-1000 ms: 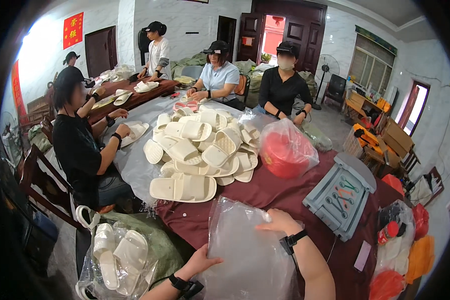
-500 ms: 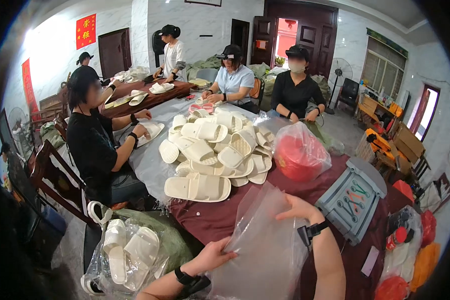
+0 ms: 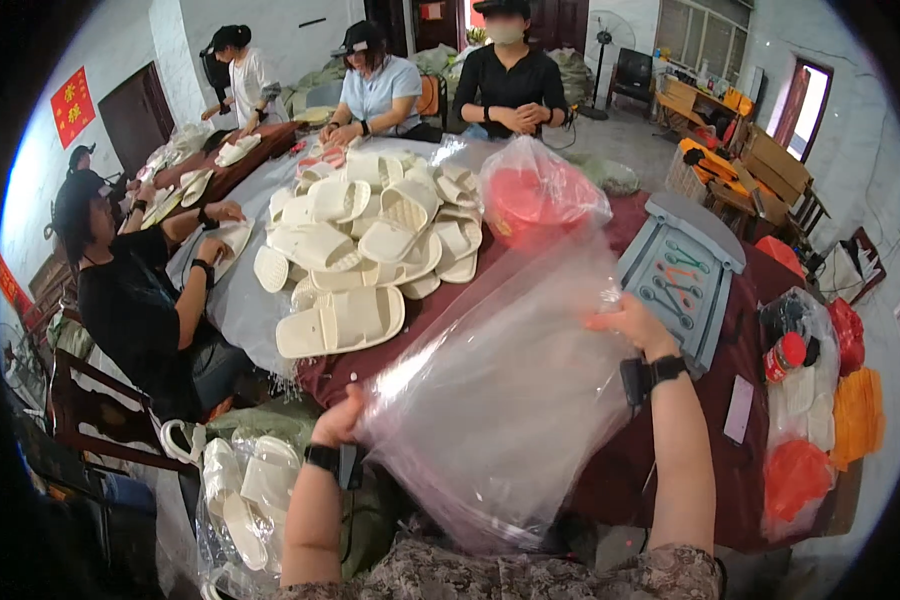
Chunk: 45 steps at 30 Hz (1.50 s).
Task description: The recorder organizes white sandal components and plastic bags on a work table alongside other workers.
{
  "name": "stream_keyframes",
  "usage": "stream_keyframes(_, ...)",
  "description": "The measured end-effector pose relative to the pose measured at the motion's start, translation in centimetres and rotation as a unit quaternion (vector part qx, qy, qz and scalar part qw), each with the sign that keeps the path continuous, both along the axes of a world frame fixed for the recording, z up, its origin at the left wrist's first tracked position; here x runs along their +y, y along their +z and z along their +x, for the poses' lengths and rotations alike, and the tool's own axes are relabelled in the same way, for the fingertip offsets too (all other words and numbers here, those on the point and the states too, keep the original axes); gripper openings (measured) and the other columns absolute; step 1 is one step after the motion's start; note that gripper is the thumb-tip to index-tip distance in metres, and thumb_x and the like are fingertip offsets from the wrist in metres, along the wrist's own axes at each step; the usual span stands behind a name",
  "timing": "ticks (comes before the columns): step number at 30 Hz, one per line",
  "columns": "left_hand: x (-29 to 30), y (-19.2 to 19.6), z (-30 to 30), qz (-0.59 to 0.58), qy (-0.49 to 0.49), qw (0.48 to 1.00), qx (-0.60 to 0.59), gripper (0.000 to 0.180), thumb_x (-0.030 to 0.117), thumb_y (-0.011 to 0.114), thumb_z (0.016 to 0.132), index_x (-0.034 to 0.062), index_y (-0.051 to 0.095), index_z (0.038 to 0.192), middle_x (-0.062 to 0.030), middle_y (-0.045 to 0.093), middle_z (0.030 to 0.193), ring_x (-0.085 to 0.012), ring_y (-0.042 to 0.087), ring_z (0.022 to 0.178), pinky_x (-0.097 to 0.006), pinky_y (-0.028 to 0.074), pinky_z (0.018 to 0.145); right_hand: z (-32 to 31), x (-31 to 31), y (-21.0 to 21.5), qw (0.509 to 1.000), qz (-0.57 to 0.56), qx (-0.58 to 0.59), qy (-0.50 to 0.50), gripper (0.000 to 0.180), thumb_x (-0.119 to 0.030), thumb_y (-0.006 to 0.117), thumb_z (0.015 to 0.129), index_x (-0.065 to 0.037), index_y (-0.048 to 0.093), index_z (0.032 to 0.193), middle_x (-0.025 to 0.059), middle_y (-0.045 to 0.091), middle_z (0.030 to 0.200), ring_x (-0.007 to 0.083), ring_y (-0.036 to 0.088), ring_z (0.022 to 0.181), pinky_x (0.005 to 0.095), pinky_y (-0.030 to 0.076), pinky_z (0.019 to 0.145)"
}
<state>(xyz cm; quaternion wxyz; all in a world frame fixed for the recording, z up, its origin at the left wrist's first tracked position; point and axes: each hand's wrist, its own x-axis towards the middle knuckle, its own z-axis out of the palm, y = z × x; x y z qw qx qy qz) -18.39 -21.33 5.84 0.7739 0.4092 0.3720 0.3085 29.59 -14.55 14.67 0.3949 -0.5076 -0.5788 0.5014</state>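
A large clear plastic bag (image 3: 500, 420) is stretched between my two hands above the near part of the table. Its left edge is pinched in my left hand (image 3: 340, 418), beside the front of the slipper heap. At its upper right edge, my right hand (image 3: 632, 328) grips the film between thumb and fingers, close to the grey case. The bag looks flat and has nothing visible in it. Just beyond it lies a heap of cream slippers (image 3: 365, 225), with one slipper (image 3: 340, 322) lying at the front edge of the heap.
A red bundle in clear plastic (image 3: 540, 195) stands beyond the bag. To the right are the grey case (image 3: 675, 280), a phone (image 3: 738, 410) and a red-lidded jar (image 3: 785, 356). Bagged slippers (image 3: 250, 500) sit low at left. Several people work around the tables.
My hands have moved apart and spread the plastic bag wider. My view has shifted, so the slipper heap and table appear further left and higher.
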Motion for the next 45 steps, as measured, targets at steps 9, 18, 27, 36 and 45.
stream_keyframes(9, 0.6, -7.0, 1.6, -0.485, 0.018, 0.502, -0.716, 0.076, 0.06, 0.046, 0.093, 0.0032, 0.038, 0.142, -0.0076, 0.049, 0.138, -0.0206, 0.049, 0.122, -0.036, 0.041, 0.102, 2.5, -2.1, -3.5, 0.979, -0.002, 0.103, -0.176, 0.02, -0.017, 0.078, 0.077, -0.001, 0.071, 0.087, 0.002, 0.068, 0.083, 0.0092, 0.062, 0.076, 0.0233, 0.046, 0.07)
stream_keyframes(18, 1.3, 6.8, 0.8, 0.318, 0.088, 0.932, 0.151, 0.105, 0.023, 0.086, 0.069, -0.0002, 0.023, 0.15, -0.0124, 0.037, 0.149, -0.0229, 0.033, 0.138, -0.036, 0.026, 0.113, 2.4, -4.3, -2.0, 0.964, 0.049, 0.199, -0.169, 0.014, -0.012, 0.075, 0.08, -0.008, 0.071, 0.094, -0.0017, 0.069, 0.088, 0.0082, 0.063, 0.078, 0.0237, 0.048, 0.071)
stream_keyframes(27, 5.0, 9.1, 3.6, 0.301, 0.113, 0.945, 0.065, 0.096, 0.02, 0.082, 0.076, -0.0003, 0.023, 0.15, -0.0132, 0.059, 0.124, -0.0153, 0.059, 0.105, -0.028, 0.048, 0.087, 3.1, -5.9, -1.3, 0.963, 0.06, 0.207, -0.162, 0.012, -0.015, 0.075, 0.081, -0.009, 0.071, 0.09, -0.0025, 0.068, 0.082, 0.0082, 0.063, 0.074, 0.0235, 0.049, 0.068)
stream_keyframes(36, 6.3, 13.8, 6.3, 0.348, 0.186, 0.918, 0.045, 0.038, 0.009, 0.068, 0.089, -0.001, 0.058, 0.124, -0.0029, 0.067, 0.107, -0.011, 0.061, 0.097, -0.027, 0.048, 0.087, 3.1, -7.3, 3.5, 0.95, 0.164, 0.171, -0.206, 0.019, -0.018, 0.077, 0.081, -0.006, 0.071, 0.094, 0.0017, 0.07, 0.086, 0.0104, 0.065, 0.075, 0.0265, 0.051, 0.07)
stream_keyframes(45, 8.1, 8.4, 6.1, 0.308, 0.086, 0.926, 0.2, 0.063, 0.017, 0.078, 0.082, -0.0032, 0.048, 0.133, -0.0064, 0.068, 0.105, -0.0135, 0.063, 0.095, -0.028, 0.052, 0.082, 3.2, -7.5, -2.1, 0.964, 0.091, 0.026, -0.249, 0.017, -0.014, 0.076, 0.081, 0.0, 0.073, 0.09, -0.0002, 0.069, 0.082, 0.0084, 0.059, 0.069, 0.0252, 0.047, 0.067)
